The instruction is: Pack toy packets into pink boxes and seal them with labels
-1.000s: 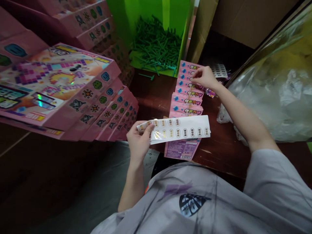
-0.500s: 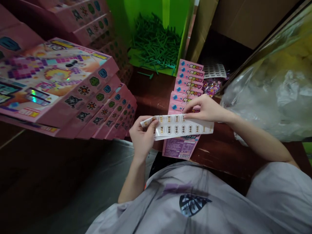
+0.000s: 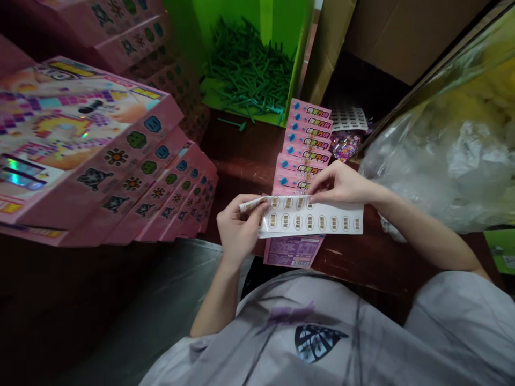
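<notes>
My left hand (image 3: 238, 231) is closed on the left end of a white sticker sheet (image 3: 322, 221) printed with round gold labels, holding it above the table. My right hand (image 3: 340, 184) pinches at the sheet's upper edge, fingertips on one round sticker. Beneath the sheet lies an overlapping row of flat pink boxes (image 3: 306, 140) running away from me across the dark wooden table (image 3: 249, 155). The nearest box shows its purple printed end (image 3: 293, 251) below the sheet.
A fanned pile of large pink game boxes (image 3: 120, 155) fills the left. A green bin (image 3: 245, 69) of green pegs stands at the back. A big clear plastic bag (image 3: 450, 150) lies on the right, cardboard behind it. Small bead packets (image 3: 346, 142) lie beside the row.
My right hand came back from the far pink boxes to the sticker sheet and now pinches at a sticker. The left hand kept hold of the sheet.
</notes>
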`<state>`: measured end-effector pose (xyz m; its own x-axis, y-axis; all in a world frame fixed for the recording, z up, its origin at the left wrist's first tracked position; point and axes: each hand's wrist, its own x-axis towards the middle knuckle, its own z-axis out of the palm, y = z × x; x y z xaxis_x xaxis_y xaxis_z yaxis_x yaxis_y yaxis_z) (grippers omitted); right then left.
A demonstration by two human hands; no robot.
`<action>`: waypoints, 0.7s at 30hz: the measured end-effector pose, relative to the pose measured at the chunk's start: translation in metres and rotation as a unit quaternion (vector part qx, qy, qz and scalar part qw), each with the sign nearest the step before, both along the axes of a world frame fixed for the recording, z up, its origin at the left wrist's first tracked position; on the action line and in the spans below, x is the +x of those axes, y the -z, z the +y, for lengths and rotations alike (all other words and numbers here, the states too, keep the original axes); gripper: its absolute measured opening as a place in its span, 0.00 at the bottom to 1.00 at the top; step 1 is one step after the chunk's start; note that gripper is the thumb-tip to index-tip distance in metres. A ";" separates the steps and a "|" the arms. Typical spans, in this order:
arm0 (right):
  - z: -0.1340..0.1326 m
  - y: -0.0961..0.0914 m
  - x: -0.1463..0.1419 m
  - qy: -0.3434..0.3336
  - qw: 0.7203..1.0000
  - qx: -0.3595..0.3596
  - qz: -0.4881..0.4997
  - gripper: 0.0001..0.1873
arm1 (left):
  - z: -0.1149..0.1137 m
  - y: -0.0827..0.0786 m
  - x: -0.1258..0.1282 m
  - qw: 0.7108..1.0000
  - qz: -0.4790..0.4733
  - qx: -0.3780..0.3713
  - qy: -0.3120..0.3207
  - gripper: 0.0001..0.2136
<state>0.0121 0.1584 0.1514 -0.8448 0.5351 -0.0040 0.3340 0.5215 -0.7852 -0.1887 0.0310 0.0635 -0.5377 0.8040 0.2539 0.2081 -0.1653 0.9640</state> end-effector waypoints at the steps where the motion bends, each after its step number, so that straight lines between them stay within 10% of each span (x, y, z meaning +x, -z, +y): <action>1: 0.001 -0.001 0.000 0.009 1.000 -0.001 0.004 0.04 | 0.001 -0.002 0.000 1.000 -0.003 0.002 0.002 0.06; 21: -0.016 -0.003 0.006 0.026 0.983 0.145 0.106 0.05 | 0.013 0.000 0.001 0.997 -0.081 -0.010 0.006 0.07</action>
